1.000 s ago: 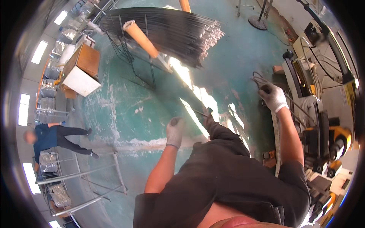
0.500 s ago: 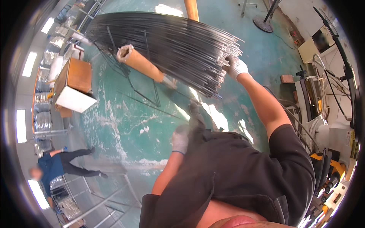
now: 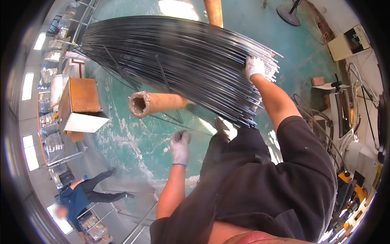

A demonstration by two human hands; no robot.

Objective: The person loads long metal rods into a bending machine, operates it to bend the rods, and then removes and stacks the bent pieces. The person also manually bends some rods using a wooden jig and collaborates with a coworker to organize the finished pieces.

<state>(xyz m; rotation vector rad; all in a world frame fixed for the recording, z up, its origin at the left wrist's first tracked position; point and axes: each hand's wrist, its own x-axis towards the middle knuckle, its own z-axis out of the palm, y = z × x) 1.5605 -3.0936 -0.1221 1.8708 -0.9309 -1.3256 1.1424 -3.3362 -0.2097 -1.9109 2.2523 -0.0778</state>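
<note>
A big bundle of long, thin black rods [image 3: 174,53] stretches across the upper middle, its pale ends fanning out at the right. My right hand [image 3: 255,67], in a white knitted glove, lies on top of the bundle near those ends, fingers curled down over some rods; the fingertips are partly hidden. My left hand [image 3: 180,146], gloved too, hangs in front of the bundle with its fingers curled in, and nothing shows in it. Between that hand and the rods lies a thick brown cardboard tube [image 3: 162,103] with a ragged open end.
Another brown tube [image 3: 213,14] shows behind the bundle. Thin dark metal bars [image 3: 163,73] stand along its near side. At left are a brown carton [image 3: 83,95] and shelving with wrapped goods. A person in dark blue [image 3: 77,199] is at lower left. Hoses [image 3: 315,116] and machinery line the right.
My right hand has gone from the rod ends to the top of the bundle. My left hand has moved slightly left, away from my leg. In the picture, the tube has swung closer to level.
</note>
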